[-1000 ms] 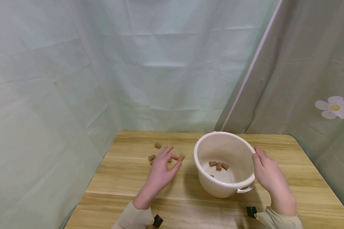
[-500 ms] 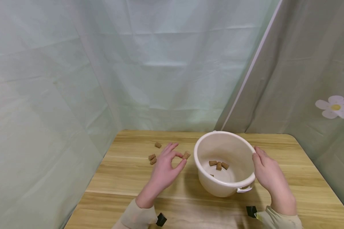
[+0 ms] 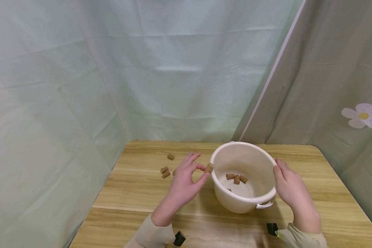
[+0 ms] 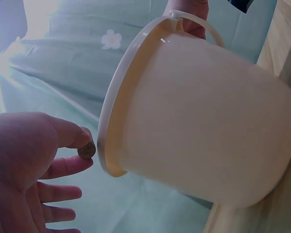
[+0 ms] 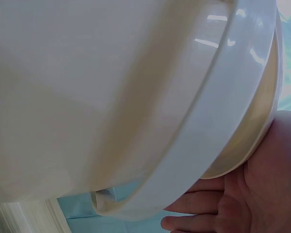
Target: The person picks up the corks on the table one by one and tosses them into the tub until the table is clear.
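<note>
Between the thumb and index finger of my left hand (image 3: 186, 182) is a cork (image 3: 209, 168), pinched at the left rim of the white bucket (image 3: 238, 203). The left wrist view shows this cork (image 4: 87, 150) close beside the rim, outside the opening; the other fingers are spread. My right hand (image 3: 292, 187) holds the bucket's right rim, with its fingers (image 5: 199, 204) against the outside below the rim. Several corks (image 3: 237, 179) lie on the bucket floor, one partly hidden by the near wall. Loose corks (image 3: 165, 171) lie on the table left of my left hand.
The wooden table (image 3: 127, 196) carries everything. A single cork (image 3: 171, 156) lies farther back. The bucket's handle (image 5: 199, 131) hangs down on the near right side. Pale curtains (image 3: 186, 86) enclose the table at the back and sides.
My left hand has moved right with the pinched cork, from over the table to the bucket's left rim. A cork behind that hand has come into view. The right hand and bucket have stayed put.
</note>
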### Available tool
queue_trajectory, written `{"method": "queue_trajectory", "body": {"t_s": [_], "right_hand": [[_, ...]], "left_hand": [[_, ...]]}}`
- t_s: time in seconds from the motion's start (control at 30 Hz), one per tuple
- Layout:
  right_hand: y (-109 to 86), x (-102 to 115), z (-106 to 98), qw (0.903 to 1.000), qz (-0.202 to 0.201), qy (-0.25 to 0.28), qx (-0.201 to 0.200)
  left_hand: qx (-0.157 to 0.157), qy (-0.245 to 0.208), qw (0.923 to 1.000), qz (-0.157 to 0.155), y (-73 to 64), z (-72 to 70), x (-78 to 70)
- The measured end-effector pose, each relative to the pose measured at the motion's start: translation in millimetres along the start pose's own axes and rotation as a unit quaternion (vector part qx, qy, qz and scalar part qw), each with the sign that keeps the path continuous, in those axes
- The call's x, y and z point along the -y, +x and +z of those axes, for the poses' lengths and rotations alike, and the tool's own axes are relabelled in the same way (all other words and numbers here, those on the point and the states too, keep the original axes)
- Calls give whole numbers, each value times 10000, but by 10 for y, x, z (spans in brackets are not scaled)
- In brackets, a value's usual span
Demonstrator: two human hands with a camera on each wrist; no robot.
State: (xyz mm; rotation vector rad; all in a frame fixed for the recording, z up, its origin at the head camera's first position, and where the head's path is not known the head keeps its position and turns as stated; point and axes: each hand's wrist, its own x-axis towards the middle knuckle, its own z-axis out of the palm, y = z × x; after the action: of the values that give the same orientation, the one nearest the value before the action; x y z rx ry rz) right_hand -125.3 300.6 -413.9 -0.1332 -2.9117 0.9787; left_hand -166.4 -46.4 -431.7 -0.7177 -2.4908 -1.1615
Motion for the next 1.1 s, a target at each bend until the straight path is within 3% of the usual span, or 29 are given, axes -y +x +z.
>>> {"method": "queue_trajectory", "body": {"t_s": [0.77, 1.1], "right_hand": [[-9, -8, -5, 10000, 2, 48, 22], [-9, -14, -4, 10000, -22, -1, -10]], "left_hand": [[194, -165, 9995, 210, 85, 87, -230], [239, -102, 9986, 458, 134, 144, -296]]}}
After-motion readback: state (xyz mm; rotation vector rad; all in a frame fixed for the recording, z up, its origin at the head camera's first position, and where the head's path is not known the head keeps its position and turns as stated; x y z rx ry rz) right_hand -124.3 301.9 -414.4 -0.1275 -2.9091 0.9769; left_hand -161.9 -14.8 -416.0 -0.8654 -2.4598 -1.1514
